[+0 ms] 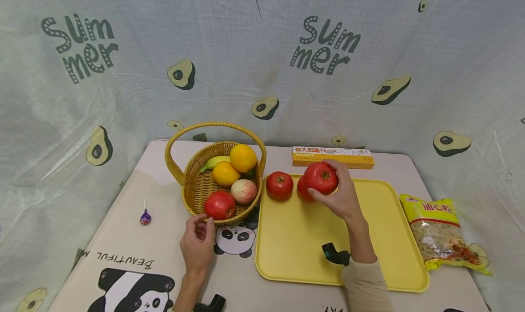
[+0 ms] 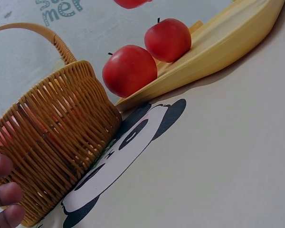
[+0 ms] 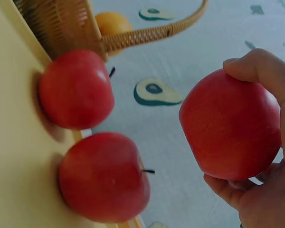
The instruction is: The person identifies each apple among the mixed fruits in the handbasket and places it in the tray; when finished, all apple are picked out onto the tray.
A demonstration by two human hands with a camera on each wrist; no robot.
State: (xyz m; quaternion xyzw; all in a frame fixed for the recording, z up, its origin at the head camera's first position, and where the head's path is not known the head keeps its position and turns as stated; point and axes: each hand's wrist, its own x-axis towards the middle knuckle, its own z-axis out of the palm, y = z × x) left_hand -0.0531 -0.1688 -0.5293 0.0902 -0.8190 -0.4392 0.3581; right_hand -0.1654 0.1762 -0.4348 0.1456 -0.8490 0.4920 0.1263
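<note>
My right hand (image 1: 338, 195) grips a red apple (image 3: 230, 126), thumb on one side and fingers on the other, raised above the yellow tray (image 1: 295, 239). Two more red apples rest at the tray's far left: one (image 1: 280, 185) by the basket, the other (image 3: 104, 178) partly hidden behind the held apple in the head view. To the left stands a wicker basket (image 2: 61, 128) with an arched handle. My left hand (image 1: 198, 243) holds its near rim between thumb and curled fingers. Inside lie a pomegranate (image 1: 220, 205), a peach (image 1: 244, 191), two oranges (image 1: 226, 174) and a banana (image 1: 215, 162).
A pasta box (image 1: 332, 158) lies behind the tray. At the right edge is a yellow bag of macaroni (image 1: 440, 232), close against the tray. A wrapped lollipop (image 1: 145, 216) lies left of the basket. A printed curtain (image 1: 229, 52) hangs behind the table.
</note>
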